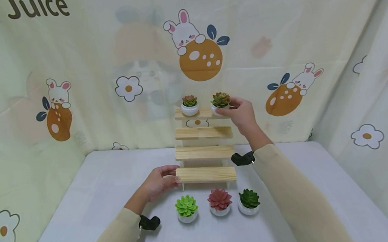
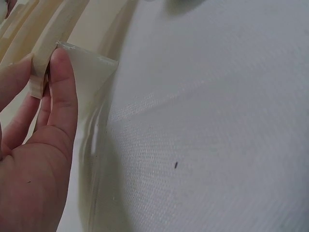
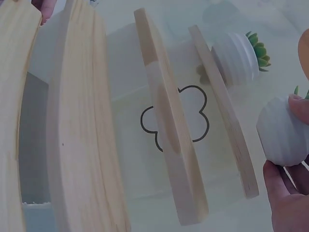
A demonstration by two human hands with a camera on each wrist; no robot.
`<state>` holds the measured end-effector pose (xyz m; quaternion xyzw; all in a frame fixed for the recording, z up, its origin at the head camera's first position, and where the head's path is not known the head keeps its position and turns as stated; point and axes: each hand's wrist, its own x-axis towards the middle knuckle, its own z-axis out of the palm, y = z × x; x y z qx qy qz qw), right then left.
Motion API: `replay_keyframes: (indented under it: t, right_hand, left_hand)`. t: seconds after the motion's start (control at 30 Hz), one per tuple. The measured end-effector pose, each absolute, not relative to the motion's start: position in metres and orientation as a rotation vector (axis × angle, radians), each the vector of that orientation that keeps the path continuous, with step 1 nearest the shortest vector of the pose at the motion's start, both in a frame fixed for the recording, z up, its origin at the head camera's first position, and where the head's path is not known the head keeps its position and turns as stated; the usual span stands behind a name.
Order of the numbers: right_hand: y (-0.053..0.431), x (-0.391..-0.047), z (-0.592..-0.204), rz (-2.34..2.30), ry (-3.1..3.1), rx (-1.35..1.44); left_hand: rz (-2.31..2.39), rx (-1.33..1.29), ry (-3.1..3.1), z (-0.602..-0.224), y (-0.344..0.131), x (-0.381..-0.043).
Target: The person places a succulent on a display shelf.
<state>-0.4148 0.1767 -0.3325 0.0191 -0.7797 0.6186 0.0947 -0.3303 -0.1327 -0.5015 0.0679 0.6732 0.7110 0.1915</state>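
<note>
A tiered wooden stand (image 1: 203, 152) with several plank steps rises at the table's back. My left hand (image 1: 158, 182) pinches the left end of its lowest plank (image 2: 48, 46), thumb on one face and fingers on the other. At the top right, my right hand (image 1: 244, 115) grips a white ribbed pot (image 3: 282, 130) holding a green, red-tipped succulent (image 1: 221, 99). The right wrist view shows a small gap between this pot and the top plank (image 3: 227, 113). Another potted succulent (image 1: 190, 106) sits on the top plank's left part.
Three potted succulents stand in a row before the stand: a bright green one (image 1: 186, 208), a red one (image 1: 220, 202) and a dark green one (image 1: 249, 201). A white cloth covers the table (image 1: 113, 180). Behind hangs a printed curtain (image 1: 105, 120).
</note>
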Motion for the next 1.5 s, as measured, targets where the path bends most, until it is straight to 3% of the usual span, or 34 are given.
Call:
replay_keyframes:
  t: [0.67, 1.5]
  right_hand:
    - [0.167, -0.434, -0.332, 1.744, -2.372, 0.003]
    - [0.169, -0.421, -0.344, 1.691, -2.343, 0.085]
  left_hand:
    - [1.975, 0.197, 1.908, -0.5, -0.132, -0.33]
    - [1.98, 0.156, 1.914, -0.501, -0.132, -0.33]
